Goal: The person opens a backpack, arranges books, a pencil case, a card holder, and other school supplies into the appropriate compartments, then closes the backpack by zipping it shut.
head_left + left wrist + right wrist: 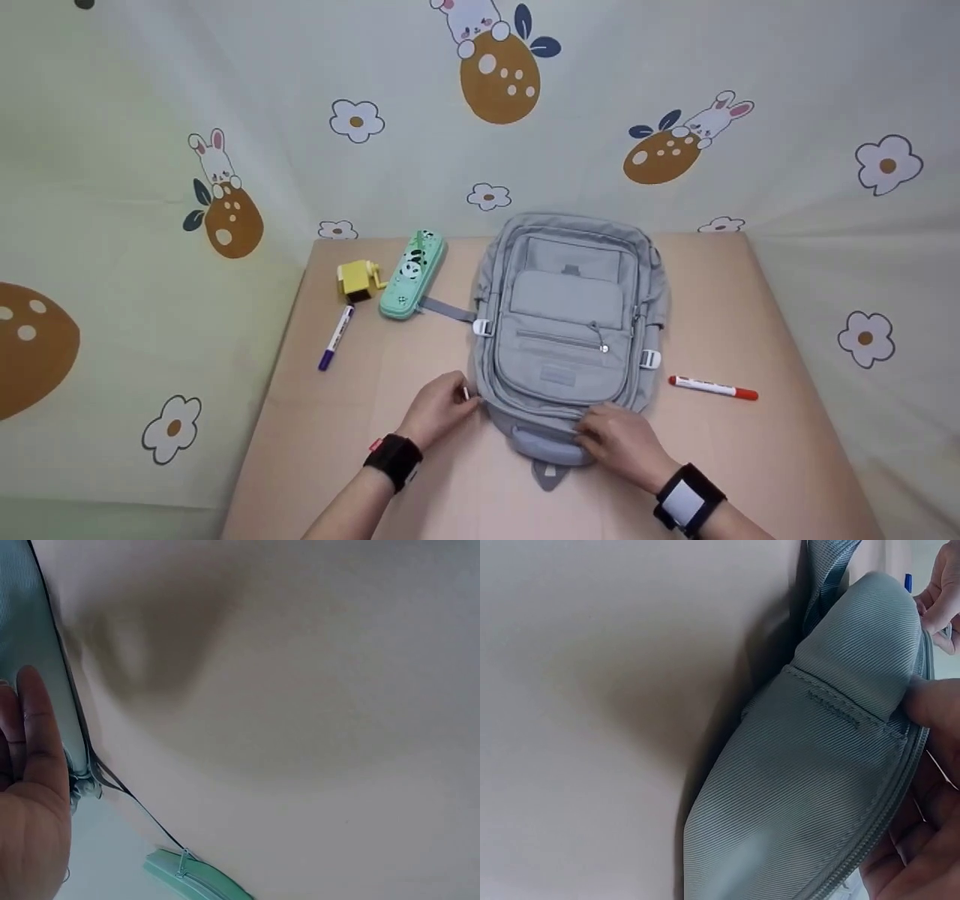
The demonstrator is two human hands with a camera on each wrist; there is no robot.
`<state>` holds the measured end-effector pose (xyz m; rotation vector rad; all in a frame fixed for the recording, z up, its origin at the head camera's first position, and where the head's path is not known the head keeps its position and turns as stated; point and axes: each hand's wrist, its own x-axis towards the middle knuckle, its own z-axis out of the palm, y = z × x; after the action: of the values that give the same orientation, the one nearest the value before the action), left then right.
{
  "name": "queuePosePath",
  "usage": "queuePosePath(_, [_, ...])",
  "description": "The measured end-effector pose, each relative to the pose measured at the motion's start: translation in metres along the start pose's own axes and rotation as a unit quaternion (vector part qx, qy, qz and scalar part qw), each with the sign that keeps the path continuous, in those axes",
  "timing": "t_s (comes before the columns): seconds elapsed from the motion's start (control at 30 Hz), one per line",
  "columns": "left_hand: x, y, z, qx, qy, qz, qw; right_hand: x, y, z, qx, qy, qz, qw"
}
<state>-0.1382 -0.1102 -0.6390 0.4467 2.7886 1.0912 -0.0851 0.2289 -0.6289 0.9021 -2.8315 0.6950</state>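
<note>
A grey backpack [570, 352] lies front side up on the table, its carry handle [551, 448] toward me. My left hand [442, 409] is at the bag's near left corner, thumb and fingertips pinching its edge; a small white piece shows by the fingers. In the left wrist view, the fingers [46, 727] lie against the bag's grey side. My right hand [622, 442] grips the bag beside the handle. The right wrist view has its thumb at the handle's end and the other fingers under the zipper [870, 840], which runs along the rim.
Left of the bag lie a mint panda pencil case [412, 277], a yellow crank pencil sharpener [356, 280] and a purple-capped marker [337, 337]. A strap [446, 308] reaches from the bag to the pencil case. On the right is a red marker [712, 388]. Printed curtains [420, 172] surround the table.
</note>
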Motion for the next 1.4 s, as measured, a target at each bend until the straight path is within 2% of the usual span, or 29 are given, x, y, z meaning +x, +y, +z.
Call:
queuePosePath(0.2, [0.000,0.004,0.001,-0.007,0.011,-0.021,0.9997,0.003,-0.001,-0.005,0.013,-0.036,0.019,0.9991])
queuePosePath(0.33, [-0.002,0.003,0.002,-0.007,0.022,-0.007,0.9997,0.013,-0.006,-0.006,0.010,-0.055,0.021,0.9982])
queuePosePath(0.57, [-0.007,0.000,0.001,0.023,0.026,0.018,0.9992,0.051,-0.031,-0.005,-0.005,-0.075,0.010,0.9971])
queuePosePath(0.7, [-0.007,0.000,0.001,0.025,0.026,0.018,0.9992,0.075,-0.050,0.003,-0.019,-0.086,0.010,0.9961])
queuePosePath(0.83, [-0.008,0.002,0.000,0.035,0.022,0.005,0.9991,0.089,-0.063,0.014,-0.054,-0.076,-0.007,0.9956])
queuePosePath(0.97, [-0.006,0.004,0.000,0.055,0.014,-0.009,0.9984,0.093,-0.066,0.022,-0.069,-0.072,-0.004,0.9950])
queuePosePath(1.1, [-0.002,0.006,-0.002,0.072,0.010,-0.018,0.9972,0.092,-0.064,0.026,-0.040,-0.086,0.018,0.9953])
queuePosePath(1.2, [0.003,0.007,-0.004,0.078,0.012,-0.022,0.9966,0.091,-0.065,0.023,-0.020,-0.089,0.026,0.9955])
queuePosePath(1.4, [0.020,0.006,-0.011,0.079,0.031,-0.026,0.9961,0.089,-0.067,0.014,-0.020,-0.076,0.021,0.9967])
